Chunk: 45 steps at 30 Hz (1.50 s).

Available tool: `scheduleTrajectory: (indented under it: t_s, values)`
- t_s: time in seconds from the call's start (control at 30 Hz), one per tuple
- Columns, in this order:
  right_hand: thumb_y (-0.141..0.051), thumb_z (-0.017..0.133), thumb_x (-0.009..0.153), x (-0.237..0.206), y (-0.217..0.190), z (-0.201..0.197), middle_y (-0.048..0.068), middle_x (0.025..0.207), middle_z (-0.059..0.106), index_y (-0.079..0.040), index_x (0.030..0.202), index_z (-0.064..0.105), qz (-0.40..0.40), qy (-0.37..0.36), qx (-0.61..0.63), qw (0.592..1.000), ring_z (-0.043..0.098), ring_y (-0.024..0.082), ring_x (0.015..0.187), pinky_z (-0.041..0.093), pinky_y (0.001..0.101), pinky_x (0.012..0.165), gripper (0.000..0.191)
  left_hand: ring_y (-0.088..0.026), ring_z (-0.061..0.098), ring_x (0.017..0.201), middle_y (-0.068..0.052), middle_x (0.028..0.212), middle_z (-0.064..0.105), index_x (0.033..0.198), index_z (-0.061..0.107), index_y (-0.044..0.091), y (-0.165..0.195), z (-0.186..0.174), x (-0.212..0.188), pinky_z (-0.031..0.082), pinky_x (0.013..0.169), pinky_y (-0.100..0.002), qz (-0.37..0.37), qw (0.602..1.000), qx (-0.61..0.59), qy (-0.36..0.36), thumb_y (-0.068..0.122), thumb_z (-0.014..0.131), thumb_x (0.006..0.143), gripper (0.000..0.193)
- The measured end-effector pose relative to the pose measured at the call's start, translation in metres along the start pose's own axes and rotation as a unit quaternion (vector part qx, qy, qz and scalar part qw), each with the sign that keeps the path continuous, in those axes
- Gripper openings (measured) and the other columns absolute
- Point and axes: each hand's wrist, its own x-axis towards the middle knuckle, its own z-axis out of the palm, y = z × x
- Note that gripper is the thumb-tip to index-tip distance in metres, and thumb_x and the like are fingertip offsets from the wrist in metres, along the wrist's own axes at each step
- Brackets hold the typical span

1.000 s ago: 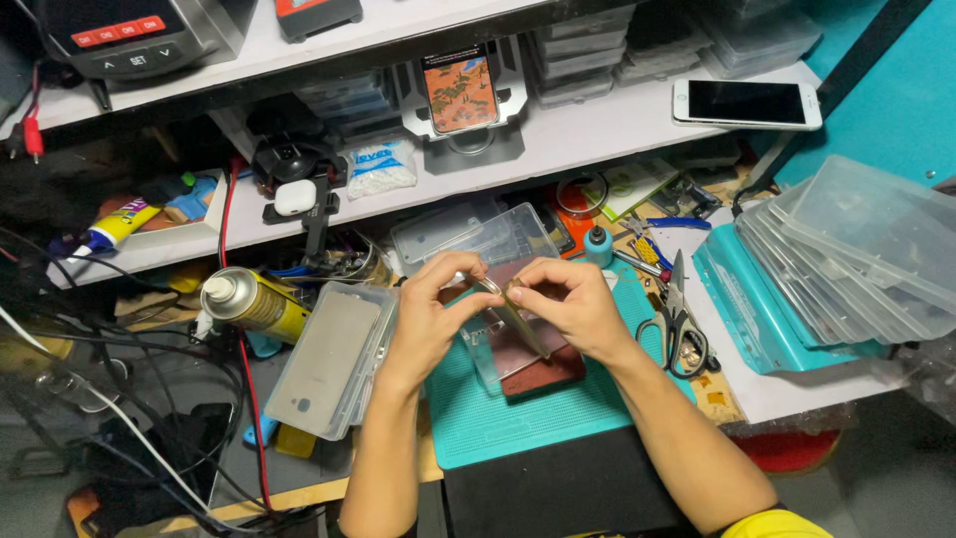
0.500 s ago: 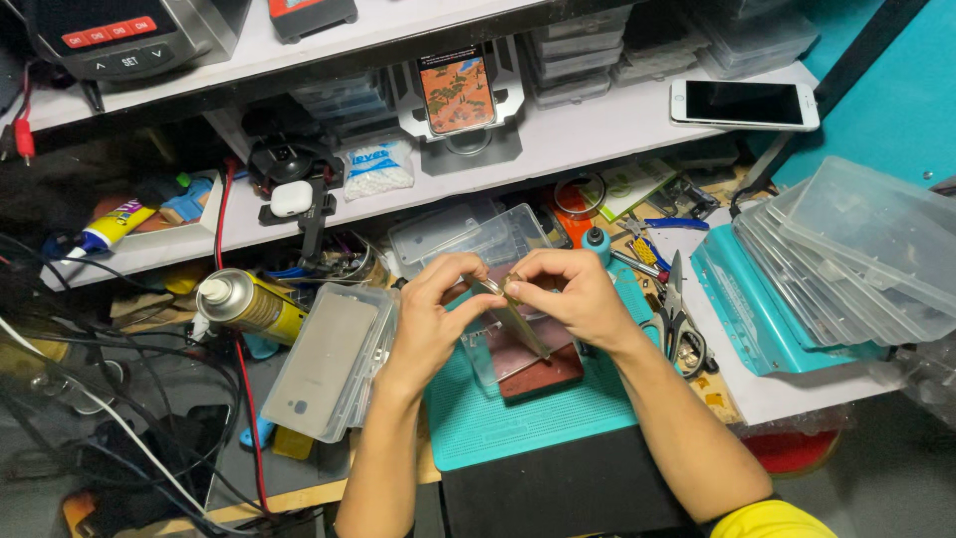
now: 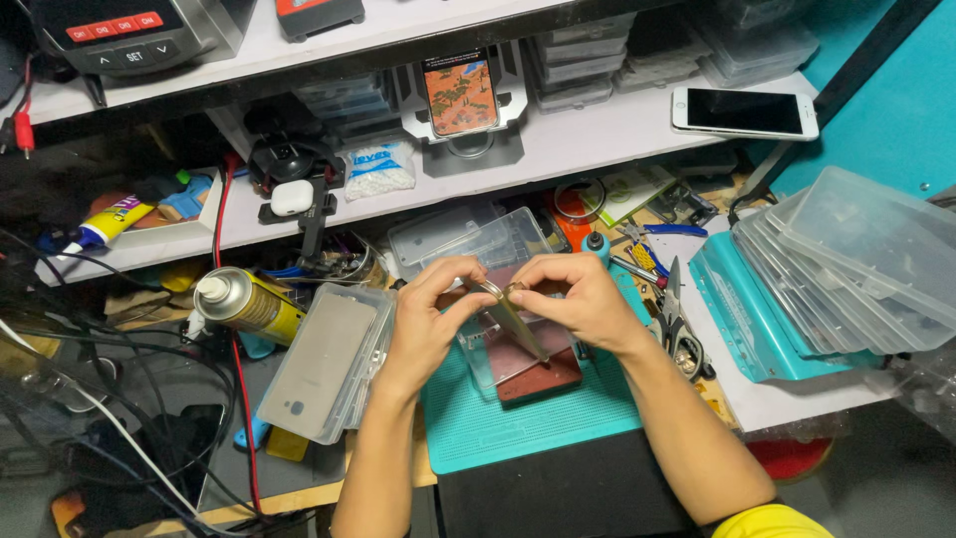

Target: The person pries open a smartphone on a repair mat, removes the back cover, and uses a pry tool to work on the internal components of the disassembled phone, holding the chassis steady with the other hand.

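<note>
In the head view, the left hand (image 3: 426, 324) and the right hand (image 3: 578, 299) meet over the teal silicone work mat (image 3: 528, 423), both pinching the upper end of a thin, flat metallic strip-like part (image 3: 518, 324) between thumb and fingertips; the part slants down from the fingers toward a clear plastic tray (image 3: 498, 349) resting on a dark red block (image 3: 543, 374). What exactly the small piece at the fingertips is cannot be made out. Compared with half a second and a second ago, the hands sit in almost the same spot and the part keeps the same tilt, so the grip has held and only tiny finger adjustments seem to be going on. To the left lies a grey phone back cover (image 3: 319, 364) in a clear case, with a yellow spray can (image 3: 244, 304) beside it. To the right are scissors (image 3: 677, 319) and a stack of clear plastic lidded boxes (image 3: 856, 259). A white smartphone (image 3: 745, 112) lies on the shelf above.
</note>
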Motion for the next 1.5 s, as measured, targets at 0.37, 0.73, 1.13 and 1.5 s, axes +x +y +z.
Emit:
scheduleTrajectory:
  t_s: [0.37, 0.73, 1.13, 1.5]
  values:
    - [0.001, 0.074, 0.088, 0.010, 0.002, -0.013, 0.008, 0.093, 0.074, 0.005, 0.091, 0.076, 0.007, -0.056, 0.037, 0.998, 0.069, 0.012, 0.084, 0.056, 0.0254, 0.073, 0.006, -0.016, 0.070, 0.093, -0.006, 0.103, 0.071, 0.102, 0.068, 0.003, 0.003, 0.005, 0.000, 0.058, 0.079, -0.029, 0.039, 0.996, 0.073, 0.019, 0.007, 0.079, 0.085, 0.021]
    - [-0.001, 0.075, 0.087, -0.008, -0.018, 0.018, 0.009, 0.087, 0.075, 0.002, 0.091, 0.074, -0.139, 0.130, -0.216, 0.958, 0.074, 0.017, 0.075, 0.057, 0.0283, 0.067, 0.006, -0.017, 0.069, 0.083, -0.007, 0.099, 0.070, 0.105, 0.068, 0.002, 0.009, 0.015, 0.000, 0.056, 0.073, -0.029, 0.037, 0.992, 0.108, 0.061, 0.010, 0.078, 0.087, 0.022]
    - [0.001, 0.073, 0.088, -0.015, -0.027, 0.041, 0.012, 0.090, 0.073, 0.002, 0.093, 0.072, -0.186, 0.216, -0.316, 0.905, 0.073, 0.027, 0.078, 0.057, 0.0338, 0.069, 0.005, -0.024, 0.070, 0.084, -0.012, 0.101, 0.070, 0.109, 0.067, 0.000, 0.015, 0.028, -0.001, 0.055, 0.076, -0.033, 0.056, 0.980, 0.159, 0.102, 0.009, 0.077, 0.088, 0.026]
    - [-0.002, 0.073, 0.090, -0.014, -0.018, 0.046, 0.013, 0.091, 0.072, 0.002, 0.094, 0.072, -0.177, 0.226, -0.321, 0.903, 0.072, 0.027, 0.081, 0.057, 0.0337, 0.072, 0.006, -0.024, 0.070, 0.086, -0.011, 0.102, 0.068, 0.112, 0.066, 0.001, 0.015, 0.024, -0.001, 0.056, 0.077, -0.034, 0.030, 0.985, 0.145, 0.085, 0.013, 0.072, 0.093, 0.024]
